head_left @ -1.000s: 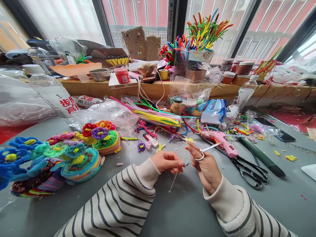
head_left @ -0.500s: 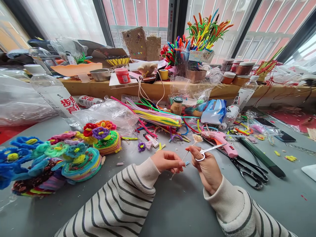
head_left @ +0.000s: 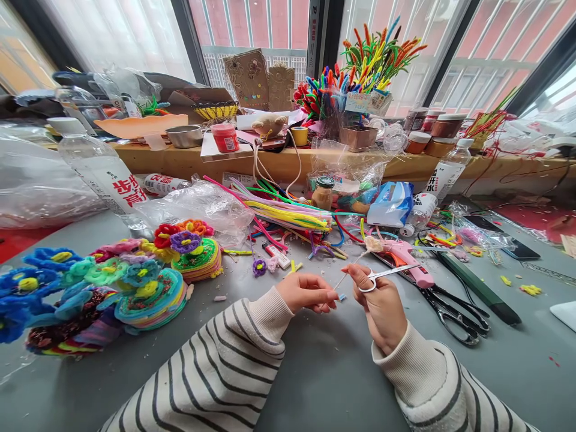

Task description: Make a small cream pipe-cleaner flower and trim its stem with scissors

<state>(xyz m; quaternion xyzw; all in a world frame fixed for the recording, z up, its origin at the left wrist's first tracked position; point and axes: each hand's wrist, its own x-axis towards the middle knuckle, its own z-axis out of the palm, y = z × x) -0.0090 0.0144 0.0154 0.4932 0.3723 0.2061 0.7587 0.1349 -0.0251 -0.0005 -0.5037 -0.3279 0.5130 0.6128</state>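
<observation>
My left hand point(head_left: 309, 293) pinches the lower end of a thin pale stem point(head_left: 342, 281) between thumb and fingers. The stem slants up to the right, past my right thumb, to a small fuzzy peach flower point(head_left: 373, 244). My right hand point(head_left: 382, 309) is closed on a pair of small scissors point(head_left: 395, 271) with white handles, their blades together and pointing right. Its thumb and forefinger are at the stem; whether they also grip it I cannot tell. Behind the flower lies a pink glue gun point(head_left: 416, 264).
Black-handled pliers point(head_left: 454, 312) and a dark green bar-shaped tool point(head_left: 486, 291) lie to the right. Fuzzy flower pieces point(head_left: 148, 300) stand at left. Pipe cleaners point(head_left: 283, 210), a small jar point(head_left: 323, 193) and a water bottle point(head_left: 101, 168) are further back.
The peach flower has shifted right and down, its stem sliding through my left fingers. The stem's tail that showed below my left hand no longer shows. My right hand has moved slightly right with the scissors.
</observation>
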